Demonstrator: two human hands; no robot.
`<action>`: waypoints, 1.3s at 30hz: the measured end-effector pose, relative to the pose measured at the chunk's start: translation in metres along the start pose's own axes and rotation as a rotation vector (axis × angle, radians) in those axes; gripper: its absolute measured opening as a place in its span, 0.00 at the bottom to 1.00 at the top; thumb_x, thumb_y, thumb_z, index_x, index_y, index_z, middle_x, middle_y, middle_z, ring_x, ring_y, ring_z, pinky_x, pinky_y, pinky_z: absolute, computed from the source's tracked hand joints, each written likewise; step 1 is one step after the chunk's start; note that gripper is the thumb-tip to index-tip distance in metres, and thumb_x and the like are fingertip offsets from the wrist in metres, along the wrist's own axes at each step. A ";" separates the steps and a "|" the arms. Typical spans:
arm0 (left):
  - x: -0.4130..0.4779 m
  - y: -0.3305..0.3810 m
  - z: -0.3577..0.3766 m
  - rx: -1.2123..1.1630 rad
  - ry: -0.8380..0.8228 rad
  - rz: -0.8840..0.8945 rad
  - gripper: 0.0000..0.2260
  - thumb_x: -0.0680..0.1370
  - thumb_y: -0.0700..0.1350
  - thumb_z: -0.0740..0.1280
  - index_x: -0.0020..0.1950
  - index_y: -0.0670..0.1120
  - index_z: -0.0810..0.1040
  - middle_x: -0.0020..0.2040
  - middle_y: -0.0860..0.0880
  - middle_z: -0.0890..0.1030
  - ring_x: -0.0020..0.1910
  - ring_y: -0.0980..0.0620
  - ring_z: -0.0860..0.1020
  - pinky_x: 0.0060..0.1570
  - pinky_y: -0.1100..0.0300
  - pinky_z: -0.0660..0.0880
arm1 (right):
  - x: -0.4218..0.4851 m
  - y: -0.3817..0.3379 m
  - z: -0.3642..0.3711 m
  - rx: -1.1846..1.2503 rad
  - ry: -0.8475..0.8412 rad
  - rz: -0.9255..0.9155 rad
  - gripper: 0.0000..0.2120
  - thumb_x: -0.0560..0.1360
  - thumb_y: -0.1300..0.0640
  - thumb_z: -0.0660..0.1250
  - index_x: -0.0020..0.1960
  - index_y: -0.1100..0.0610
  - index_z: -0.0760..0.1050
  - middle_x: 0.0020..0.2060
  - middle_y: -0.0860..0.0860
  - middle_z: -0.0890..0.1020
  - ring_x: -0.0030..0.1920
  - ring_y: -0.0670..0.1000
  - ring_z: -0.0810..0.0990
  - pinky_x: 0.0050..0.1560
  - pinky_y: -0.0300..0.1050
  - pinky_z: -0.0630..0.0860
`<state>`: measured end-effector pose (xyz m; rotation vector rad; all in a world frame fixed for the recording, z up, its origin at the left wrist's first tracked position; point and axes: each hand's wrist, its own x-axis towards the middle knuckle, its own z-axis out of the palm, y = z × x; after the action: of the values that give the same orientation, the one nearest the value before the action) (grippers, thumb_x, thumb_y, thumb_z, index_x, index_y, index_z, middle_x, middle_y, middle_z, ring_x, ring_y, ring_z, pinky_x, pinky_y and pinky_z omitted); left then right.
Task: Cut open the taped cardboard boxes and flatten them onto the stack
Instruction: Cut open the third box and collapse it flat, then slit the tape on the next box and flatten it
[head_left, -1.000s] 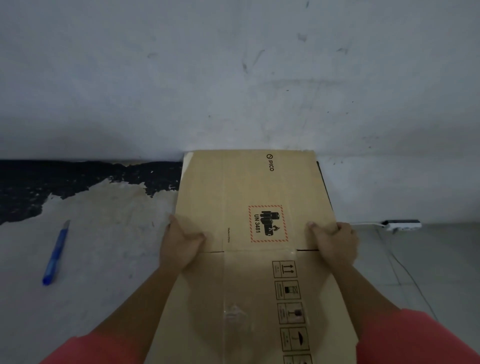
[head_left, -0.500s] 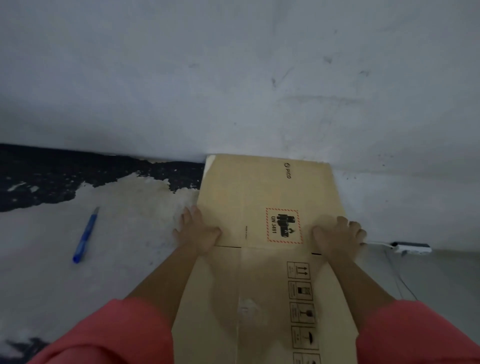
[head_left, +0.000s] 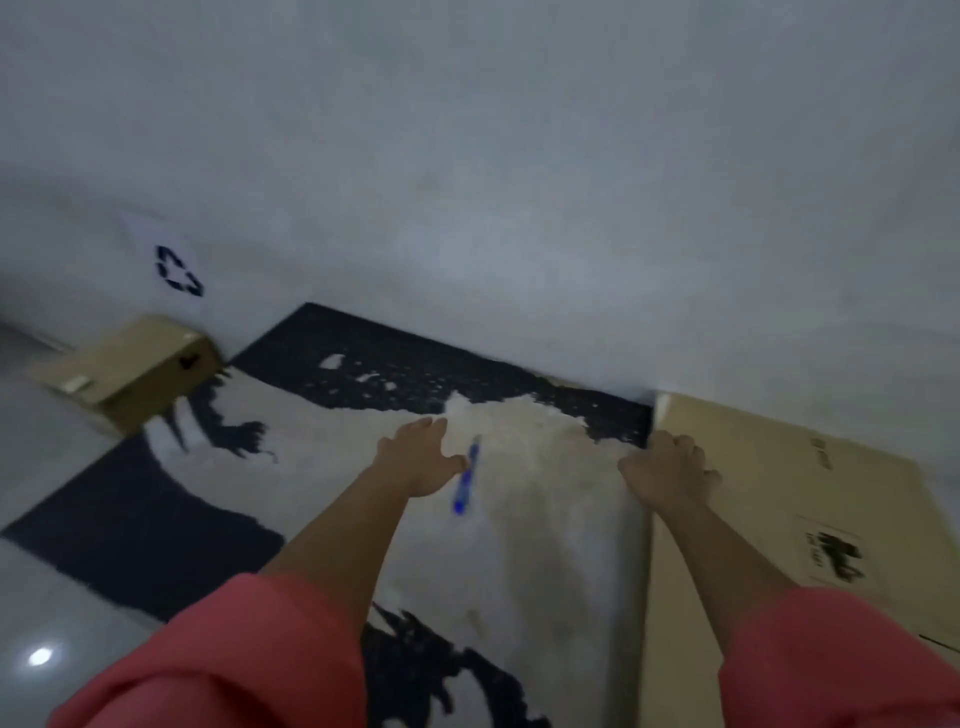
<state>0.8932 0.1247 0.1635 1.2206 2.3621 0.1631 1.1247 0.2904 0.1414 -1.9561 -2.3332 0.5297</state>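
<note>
1. Leftward is where the left hand (head_left: 421, 460) has gone: it has come off the flattened cardboard box (head_left: 789, 499) and swung over to the blue pen (head_left: 466, 478). The view has turned with it, so the flattened cardboard box now sits at the right.
2. That left hand hangs over the pale middle of the rug (head_left: 545, 545) with its fingers straight and spread. Its thumb is just beside the pen's upper part, and blur hides whether they touch.
3. The right hand (head_left: 667, 475) stays on the flattened cardboard box's left edge with its fingers bent on the board and its thumb toward the rug. I cannot tell whether it clamps the edge or only presses.
4. The flattened cardboard box lies along the rug's right edge with its printed label up and its far end at the wall (head_left: 519, 182).
5. The pen lies tilted on the rug between the two hands.
6. A closed cardboard box (head_left: 130, 369) stands off the rug's far left corner, by the wall and below a recycling sign (head_left: 176, 270).
7. Pink sleeves (head_left: 234, 660) cover both arms to the forearms.
</note>
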 end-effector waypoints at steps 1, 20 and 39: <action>-0.004 -0.026 -0.013 0.010 0.024 -0.017 0.34 0.80 0.61 0.58 0.80 0.48 0.50 0.80 0.47 0.51 0.78 0.45 0.53 0.73 0.45 0.52 | -0.008 -0.026 0.007 -0.021 -0.029 -0.028 0.26 0.75 0.44 0.62 0.69 0.55 0.66 0.68 0.57 0.65 0.69 0.59 0.63 0.65 0.56 0.61; 0.023 -0.393 -0.192 0.017 0.212 -0.156 0.29 0.78 0.63 0.57 0.73 0.48 0.63 0.73 0.45 0.67 0.70 0.42 0.66 0.65 0.42 0.67 | -0.062 -0.459 0.125 0.081 -0.143 -0.371 0.25 0.75 0.43 0.64 0.68 0.54 0.68 0.67 0.56 0.68 0.68 0.59 0.65 0.68 0.58 0.57; 0.158 -0.706 -0.318 0.001 0.160 -0.207 0.33 0.80 0.61 0.58 0.80 0.47 0.51 0.79 0.47 0.55 0.77 0.45 0.57 0.72 0.46 0.56 | -0.060 -0.777 0.265 0.149 -0.256 -0.341 0.24 0.76 0.45 0.62 0.67 0.55 0.67 0.65 0.56 0.68 0.64 0.58 0.68 0.66 0.57 0.65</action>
<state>0.1469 -0.1364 0.1659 0.9870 2.6087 0.1975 0.3335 0.0638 0.1294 -1.4578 -2.6089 0.9357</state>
